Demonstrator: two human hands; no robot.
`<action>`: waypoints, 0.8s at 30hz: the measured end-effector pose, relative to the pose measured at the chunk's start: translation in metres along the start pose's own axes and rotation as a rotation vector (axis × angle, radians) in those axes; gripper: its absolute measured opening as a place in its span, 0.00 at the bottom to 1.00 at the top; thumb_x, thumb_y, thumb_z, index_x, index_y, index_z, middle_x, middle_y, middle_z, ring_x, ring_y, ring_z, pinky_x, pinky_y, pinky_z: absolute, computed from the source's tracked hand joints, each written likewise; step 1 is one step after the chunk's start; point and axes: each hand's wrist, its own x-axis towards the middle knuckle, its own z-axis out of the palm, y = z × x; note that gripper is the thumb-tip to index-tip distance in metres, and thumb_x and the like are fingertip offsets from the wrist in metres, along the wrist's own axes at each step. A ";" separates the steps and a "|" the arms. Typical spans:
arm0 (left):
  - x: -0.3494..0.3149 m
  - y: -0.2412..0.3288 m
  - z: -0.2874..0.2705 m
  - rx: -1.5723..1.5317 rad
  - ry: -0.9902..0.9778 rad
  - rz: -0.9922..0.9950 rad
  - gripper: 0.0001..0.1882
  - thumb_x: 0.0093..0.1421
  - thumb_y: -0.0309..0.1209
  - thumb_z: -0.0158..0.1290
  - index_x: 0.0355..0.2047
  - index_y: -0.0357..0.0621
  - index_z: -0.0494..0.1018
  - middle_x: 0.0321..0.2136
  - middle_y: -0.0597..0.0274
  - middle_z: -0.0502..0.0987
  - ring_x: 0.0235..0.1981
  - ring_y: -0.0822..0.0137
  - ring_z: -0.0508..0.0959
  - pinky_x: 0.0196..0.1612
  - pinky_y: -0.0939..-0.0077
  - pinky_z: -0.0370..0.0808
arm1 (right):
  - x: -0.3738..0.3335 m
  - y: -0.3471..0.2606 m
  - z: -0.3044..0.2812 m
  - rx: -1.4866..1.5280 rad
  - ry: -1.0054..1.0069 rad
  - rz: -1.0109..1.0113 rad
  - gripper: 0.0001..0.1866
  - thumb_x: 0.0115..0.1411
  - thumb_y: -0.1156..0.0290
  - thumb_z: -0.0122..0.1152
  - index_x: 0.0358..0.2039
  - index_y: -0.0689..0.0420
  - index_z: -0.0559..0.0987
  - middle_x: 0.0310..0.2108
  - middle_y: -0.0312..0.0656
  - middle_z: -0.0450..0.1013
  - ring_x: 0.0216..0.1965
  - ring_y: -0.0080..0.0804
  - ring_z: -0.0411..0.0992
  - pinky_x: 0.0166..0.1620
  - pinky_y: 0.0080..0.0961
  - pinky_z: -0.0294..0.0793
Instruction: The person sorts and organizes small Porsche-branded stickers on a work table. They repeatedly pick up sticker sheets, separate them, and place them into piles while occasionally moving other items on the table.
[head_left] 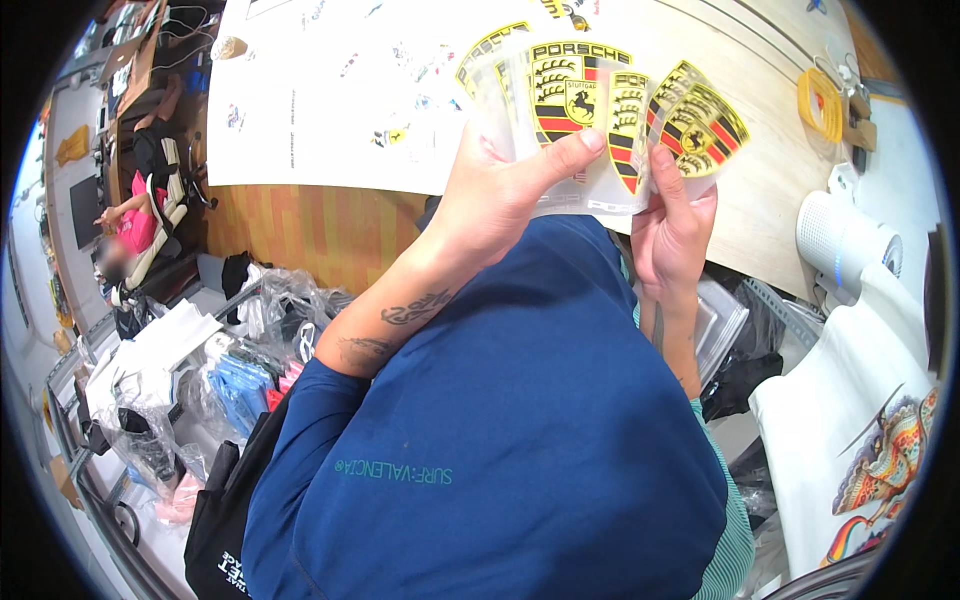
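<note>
Nearest the camera, a smooth navy shirt [480, 400] fills the lower centre. Just past it, the left hand [490, 190] pinches a fan of decal sheets [580, 100], its thumb extended flat across the front and its fingers mostly hidden. The right hand [675, 225] pinches the fan's right-hand end, thumb upright against the front; how its fingers lie behind cannot be told. Neither grip is spread: each closes as far as the thin stack allows. The fan is held above the near edge of the table [755, 205]. Its sheets are glossy, translucent film bearing pointed shields in yellow, black and red, several overlapping. At left, crumpled clear plastic bags [290, 310] lie heaped; at right hangs white material [820, 420] printed with an ornate, multicoloured pattern. Beyond the hands, a broad white printed sheet [300, 110] lies flat on the table's pale, wood-grained top. To the right are a finely dotted white roll [848, 245] and a yellow ring-shaped coil [820, 105]. Farther left, a person [140, 235] in pink sits on a padded chair [172, 190].
</note>
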 end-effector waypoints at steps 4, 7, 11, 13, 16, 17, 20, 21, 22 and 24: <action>0.003 0.005 0.002 -0.037 -0.048 -0.014 0.22 0.57 0.25 0.60 0.51 0.35 0.69 0.42 0.56 0.78 0.42 0.69 0.79 0.44 0.73 0.78 | 0.007 -0.001 -0.008 0.074 -0.113 0.048 0.21 0.61 0.80 0.57 0.55 0.63 0.66 0.49 0.47 0.73 0.50 0.32 0.74 0.52 0.28 0.75; 0.003 0.006 0.002 -0.071 -0.083 -0.025 0.23 0.56 0.26 0.62 0.51 0.35 0.69 0.43 0.55 0.78 0.42 0.68 0.79 0.46 0.73 0.78 | 0.005 -0.003 -0.010 0.122 -0.188 0.132 0.22 0.62 0.79 0.56 0.56 0.64 0.65 0.51 0.48 0.72 0.51 0.33 0.72 0.54 0.30 0.74; 0.005 0.005 0.002 -0.073 -0.111 -0.029 0.23 0.56 0.26 0.62 0.51 0.35 0.69 0.43 0.55 0.78 0.43 0.68 0.79 0.46 0.73 0.78 | 0.007 -0.001 -0.010 0.189 -0.213 0.221 0.22 0.62 0.78 0.55 0.57 0.63 0.65 0.51 0.47 0.72 0.52 0.33 0.72 0.56 0.32 0.72; 0.005 0.005 0.001 -0.047 -0.121 -0.024 0.23 0.56 0.26 0.62 0.50 0.34 0.69 0.43 0.55 0.78 0.42 0.68 0.79 0.46 0.73 0.78 | 0.006 0.000 -0.009 0.178 -0.201 0.203 0.22 0.63 0.78 0.55 0.57 0.63 0.66 0.51 0.47 0.72 0.52 0.33 0.71 0.56 0.33 0.71; 0.006 0.004 0.002 -0.002 -0.113 -0.016 0.22 0.56 0.25 0.62 0.50 0.34 0.69 0.42 0.55 0.78 0.42 0.69 0.79 0.46 0.74 0.78 | 0.006 -0.002 -0.013 0.150 -0.171 0.221 0.22 0.62 0.78 0.56 0.57 0.63 0.66 0.52 0.46 0.71 0.53 0.33 0.71 0.57 0.33 0.70; 0.005 0.004 0.002 0.008 -0.103 -0.023 0.22 0.57 0.25 0.61 0.50 0.34 0.69 0.42 0.55 0.78 0.42 0.69 0.79 0.46 0.74 0.78 | 0.006 -0.002 -0.015 0.137 -0.197 0.219 0.22 0.62 0.78 0.56 0.57 0.63 0.66 0.52 0.46 0.71 0.53 0.32 0.71 0.57 0.33 0.70; 0.006 0.001 0.001 0.025 -0.095 -0.021 0.22 0.57 0.25 0.61 0.50 0.33 0.69 0.42 0.55 0.78 0.41 0.70 0.79 0.45 0.75 0.78 | 0.005 -0.003 -0.017 0.109 -0.256 0.223 0.22 0.63 0.78 0.56 0.57 0.63 0.66 0.52 0.46 0.71 0.53 0.32 0.71 0.56 0.32 0.70; 0.006 -0.001 0.001 0.028 -0.097 -0.017 0.22 0.57 0.24 0.61 0.51 0.33 0.69 0.41 0.55 0.79 0.41 0.70 0.79 0.45 0.75 0.78 | 0.004 -0.003 -0.016 0.104 -0.264 0.232 0.21 0.63 0.78 0.55 0.57 0.63 0.66 0.52 0.46 0.71 0.53 0.32 0.71 0.56 0.32 0.70; 0.005 -0.001 0.001 0.036 -0.089 -0.015 0.21 0.58 0.25 0.60 0.51 0.34 0.69 0.42 0.55 0.78 0.41 0.70 0.79 0.45 0.75 0.78 | 0.003 -0.003 -0.016 0.099 -0.273 0.242 0.21 0.63 0.78 0.55 0.56 0.63 0.67 0.52 0.46 0.71 0.53 0.32 0.71 0.56 0.32 0.70; 0.005 -0.002 0.000 0.053 -0.074 -0.008 0.20 0.59 0.26 0.59 0.51 0.34 0.69 0.42 0.55 0.78 0.41 0.70 0.79 0.45 0.75 0.77 | 0.002 -0.002 -0.013 0.099 -0.246 0.226 0.20 0.64 0.78 0.54 0.56 0.63 0.67 0.51 0.46 0.72 0.52 0.31 0.71 0.56 0.32 0.70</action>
